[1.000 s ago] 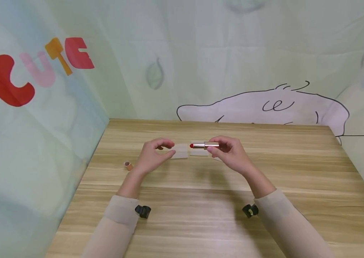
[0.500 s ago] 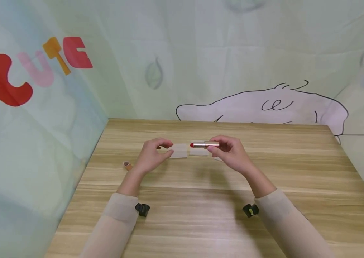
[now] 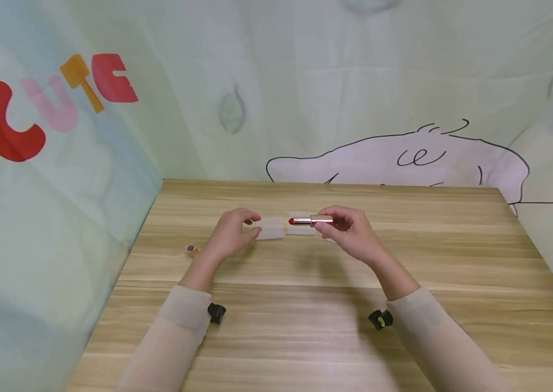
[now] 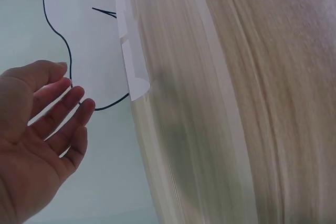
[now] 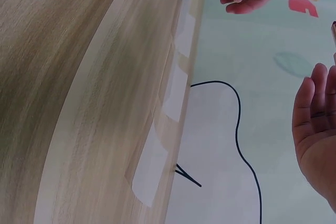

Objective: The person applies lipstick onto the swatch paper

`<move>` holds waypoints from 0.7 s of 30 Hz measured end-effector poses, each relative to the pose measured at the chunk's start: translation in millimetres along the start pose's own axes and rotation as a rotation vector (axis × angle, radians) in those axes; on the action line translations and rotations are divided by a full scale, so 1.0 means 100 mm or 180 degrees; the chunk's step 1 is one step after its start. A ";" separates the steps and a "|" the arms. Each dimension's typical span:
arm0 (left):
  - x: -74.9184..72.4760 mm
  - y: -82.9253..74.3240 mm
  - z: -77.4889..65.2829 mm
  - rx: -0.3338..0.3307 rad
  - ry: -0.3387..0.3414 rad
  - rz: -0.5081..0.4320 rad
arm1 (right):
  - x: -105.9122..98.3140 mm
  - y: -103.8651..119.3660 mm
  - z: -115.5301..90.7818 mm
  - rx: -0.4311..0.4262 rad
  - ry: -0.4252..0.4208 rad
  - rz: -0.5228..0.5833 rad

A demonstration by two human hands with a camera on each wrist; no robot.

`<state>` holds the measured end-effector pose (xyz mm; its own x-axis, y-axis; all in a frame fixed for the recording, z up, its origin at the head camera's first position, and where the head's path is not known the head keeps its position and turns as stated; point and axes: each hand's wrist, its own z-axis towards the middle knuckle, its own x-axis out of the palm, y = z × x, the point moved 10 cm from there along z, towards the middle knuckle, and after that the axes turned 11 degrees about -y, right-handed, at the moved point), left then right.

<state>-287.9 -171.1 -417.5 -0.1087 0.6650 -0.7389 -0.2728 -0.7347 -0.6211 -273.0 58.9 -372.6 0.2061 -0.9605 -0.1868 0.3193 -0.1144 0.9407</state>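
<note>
My right hand [image 3: 352,234] pinches a lipstick [image 3: 311,220] by its shiny base, thumb on the near side. The lipstick lies level above the table, its red tip pointing left. Across from that tip, my left hand [image 3: 232,234] hovers with loosely bent fingers and nothing in them; the left wrist view shows the same hand [image 4: 42,140] with its palm bare. A small copper-coloured cap [image 3: 191,250] stands on the table left of my left wrist, its dark opening facing up. In the right wrist view only a sliver of the lipstick shows at the edge, above the right hand [image 5: 317,129].
White paper pieces lie in a row on the wooden table [image 3: 296,326] beneath my hands: a left one [image 3: 271,231], a middle one [image 3: 301,231], and a third partly hidden by my right hand. A printed cloth wall [image 3: 257,109] rises behind and at the left.
My left hand has drifted slightly left, away from the lipstick tip. The right hand and lipstick keep nearly the same place. The whole view has shifted a little.
</note>
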 end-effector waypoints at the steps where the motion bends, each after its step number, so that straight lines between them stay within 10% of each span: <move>1: 0.01 0.00 0.00 0.0015 0.0014 0.0051 | 0.00 0.00 0.00 -0.0002 0.0004 -0.0004; 21: 0.24 0.15 0.04 0.0123 0.0357 0.0865 | -0.02 -0.03 0.00 0.0048 -0.0021 -0.0025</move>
<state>-298.4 -165.7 -444.0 -0.0770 0.4239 -0.9024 -0.2846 -0.8768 -0.3876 -274.6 61.3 -375.2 0.1975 -0.9613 -0.1922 0.3067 -0.1257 0.9435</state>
